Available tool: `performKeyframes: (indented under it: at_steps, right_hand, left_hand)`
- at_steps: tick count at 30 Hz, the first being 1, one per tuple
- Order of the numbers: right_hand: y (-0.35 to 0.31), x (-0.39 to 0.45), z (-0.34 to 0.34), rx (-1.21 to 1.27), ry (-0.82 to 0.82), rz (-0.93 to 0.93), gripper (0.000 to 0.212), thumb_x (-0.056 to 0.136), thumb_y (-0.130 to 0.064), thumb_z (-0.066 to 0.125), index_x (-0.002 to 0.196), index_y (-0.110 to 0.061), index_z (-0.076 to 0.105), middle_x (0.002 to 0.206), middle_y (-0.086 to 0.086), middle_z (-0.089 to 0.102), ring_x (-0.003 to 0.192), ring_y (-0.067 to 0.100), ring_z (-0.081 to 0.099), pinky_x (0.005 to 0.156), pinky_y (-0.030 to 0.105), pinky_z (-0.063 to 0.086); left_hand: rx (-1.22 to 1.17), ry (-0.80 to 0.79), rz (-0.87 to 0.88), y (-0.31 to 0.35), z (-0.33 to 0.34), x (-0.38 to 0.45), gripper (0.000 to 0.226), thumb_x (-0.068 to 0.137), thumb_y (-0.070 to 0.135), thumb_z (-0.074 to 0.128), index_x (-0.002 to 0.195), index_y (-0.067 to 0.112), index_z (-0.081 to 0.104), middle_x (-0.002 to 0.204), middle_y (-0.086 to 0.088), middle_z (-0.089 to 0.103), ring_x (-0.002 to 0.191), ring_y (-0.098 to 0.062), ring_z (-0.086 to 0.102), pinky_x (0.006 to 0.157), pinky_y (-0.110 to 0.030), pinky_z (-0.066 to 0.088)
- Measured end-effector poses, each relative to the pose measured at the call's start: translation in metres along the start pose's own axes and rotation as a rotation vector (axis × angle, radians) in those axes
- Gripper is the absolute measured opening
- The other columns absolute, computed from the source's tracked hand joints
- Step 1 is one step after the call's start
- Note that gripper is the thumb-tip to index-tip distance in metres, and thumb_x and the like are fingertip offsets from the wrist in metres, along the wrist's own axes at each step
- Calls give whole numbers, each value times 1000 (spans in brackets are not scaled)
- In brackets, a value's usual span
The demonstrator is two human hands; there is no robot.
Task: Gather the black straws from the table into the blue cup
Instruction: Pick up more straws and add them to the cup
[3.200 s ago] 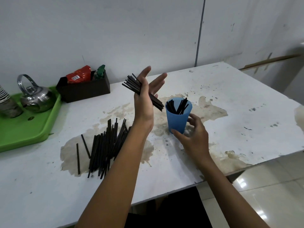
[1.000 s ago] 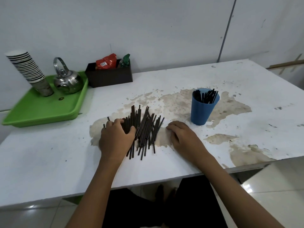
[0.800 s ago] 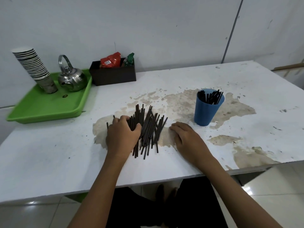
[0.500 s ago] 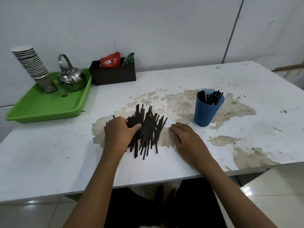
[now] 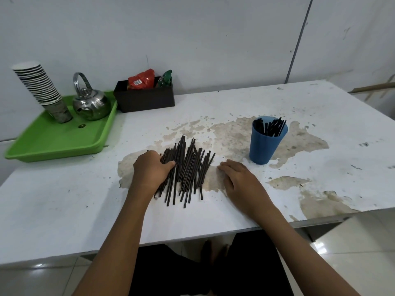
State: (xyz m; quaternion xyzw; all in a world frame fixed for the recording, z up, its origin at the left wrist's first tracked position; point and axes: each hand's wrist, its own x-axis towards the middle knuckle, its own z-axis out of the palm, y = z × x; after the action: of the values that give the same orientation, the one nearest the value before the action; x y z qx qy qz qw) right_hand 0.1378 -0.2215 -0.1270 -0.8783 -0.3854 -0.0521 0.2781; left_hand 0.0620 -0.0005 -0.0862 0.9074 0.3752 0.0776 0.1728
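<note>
- Left hand (image 5: 150, 170) is lying on the left edge of the loose pile of black straws (image 5: 188, 167), fingers curled over several, thumb pressing the pile; whether any are truly gripped is hard to tell.
- Right hand (image 5: 239, 178) is resting flat on the table (image 5: 320, 103), fingers relaxed, holding nothing, just right of the pile.
- Blue cup (image 5: 266, 142) is standing upright beyond the right hand, holding more straws.
- Green tray (image 5: 57, 139) with kettle (image 5: 89, 102) is sitting far left of the left hand.
</note>
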Motion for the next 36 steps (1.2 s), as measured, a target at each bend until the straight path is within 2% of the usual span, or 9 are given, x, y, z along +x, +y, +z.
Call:
performKeyframes:
  at_steps: [5, 9, 13, 19, 24, 26, 28, 31, 36]
  right_hand:
    - [-1, -1, -1, 7, -3, 0, 31, 97, -11, 48, 124, -5, 62, 128, 9, 60, 122, 26, 50, 99, 28, 39]
    - [-2, -1, -2, 23, -11, 10, 32, 98, -12, 46, 126, -6, 61, 130, 8, 59, 124, 24, 48, 100, 23, 34]
    - [1, 0, 0, 49, -18, 33, 33, 100, -16, 45, 129, -9, 59, 137, 4, 56, 130, 19, 44, 101, 15, 24]
    - [7, -3, 0, 119, -21, 55, 35, 98, -10, 45, 130, -12, 59, 137, 0, 56, 130, 15, 45, 104, 15, 26]
    - [7, -4, -9, 358, 93, 92, 38, 91, 4, 49, 119, -14, 65, 117, -3, 66, 90, -3, 59, 82, 5, 40]
    - [5, -8, -15, 484, 131, 143, 39, 91, 5, 49, 119, -16, 66, 108, -7, 67, 62, 0, 54, 64, 6, 39]
    - [3, -12, -18, 571, 145, 180, 40, 93, 4, 47, 119, -18, 66, 101, -11, 67, 53, 4, 50, 58, 7, 38]
    - [7, -16, -26, 613, 196, 200, 42, 94, 4, 45, 118, -23, 66, 103, -15, 67, 68, 3, 60, 61, 10, 43]
    - [6, -16, -37, 748, 209, 265, 45, 95, 5, 40, 120, -23, 65, 119, -17, 66, 101, 12, 62, 87, 22, 49]
  left_hand:
    - [-86, -83, 6, -9, 1, 2, 39, 96, 41, 62, 97, 2, 63, 85, -10, 65, 82, -28, 62, 72, -33, 45]
    - [-174, -156, 13, -14, -3, 3, 36, 101, 36, 53, 105, 2, 64, 76, -8, 63, 72, -25, 62, 61, -32, 44]
    - [-304, -199, -24, -16, -7, 3, 35, 104, 38, 44, 109, 6, 59, 101, -16, 67, 92, -30, 65, 78, -39, 50]
    - [-678, -316, -19, -7, -13, 1, 28, 106, 33, 43, 97, 13, 61, 82, -5, 57, 79, -22, 55, 82, -39, 46]
    - [-1189, -413, 35, 16, -10, -6, 20, 107, 18, 41, 98, 12, 58, 86, 0, 56, 73, -11, 49, 72, -27, 42]
    - [-1299, -398, 44, 30, -6, -6, 19, 108, 16, 39, 98, 12, 55, 80, 2, 53, 71, -11, 47, 70, -25, 41]
    - [-1373, -367, 56, 45, -3, -6, 19, 108, 15, 37, 97, 13, 53, 74, 4, 51, 69, -11, 45, 67, -24, 39]
    - [-1454, -327, 110, 77, 5, -9, 21, 109, 14, 35, 96, 16, 51, 70, 7, 49, 67, -10, 43, 68, -22, 38]
    - [-1382, -295, 282, 113, 29, -15, 21, 109, 13, 33, 97, 18, 49, 71, 7, 47, 64, -8, 45, 77, -24, 41]
